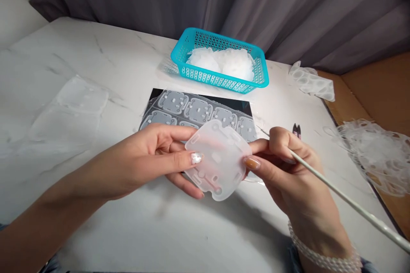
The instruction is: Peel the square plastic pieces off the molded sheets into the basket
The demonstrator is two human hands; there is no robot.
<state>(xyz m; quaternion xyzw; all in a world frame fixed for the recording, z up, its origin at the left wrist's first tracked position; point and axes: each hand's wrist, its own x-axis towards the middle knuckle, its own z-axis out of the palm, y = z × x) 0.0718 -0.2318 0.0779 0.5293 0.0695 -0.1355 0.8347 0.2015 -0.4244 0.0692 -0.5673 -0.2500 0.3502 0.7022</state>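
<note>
A translucent white silicone piece (pixel 221 145) with small slots and holes is held up between both hands. My left hand (pixel 163 157) pinches its left edge, thumb on the front and fingers behind. My right hand (pixel 282 162) grips its right edge between thumb and index finger. A thin pale rod (pixel 346 198) with a fine metal tip also rests in my right hand, running down to the lower right. Behind the piece lies a dark sheet (pixel 198 108) with several similar grey-white shapes, partly hidden by the piece and my left hand.
A turquoise basket (pixel 221 77) with white translucent pieces stands at the back. Clear sheets (pixel 68 115) lie at the left. At the right are a cut-out strip (pixel 312 83), a heap of translucent scraps (pixel 381 153) and a small dark-tipped tool (pixel 297 130) behind my right hand.
</note>
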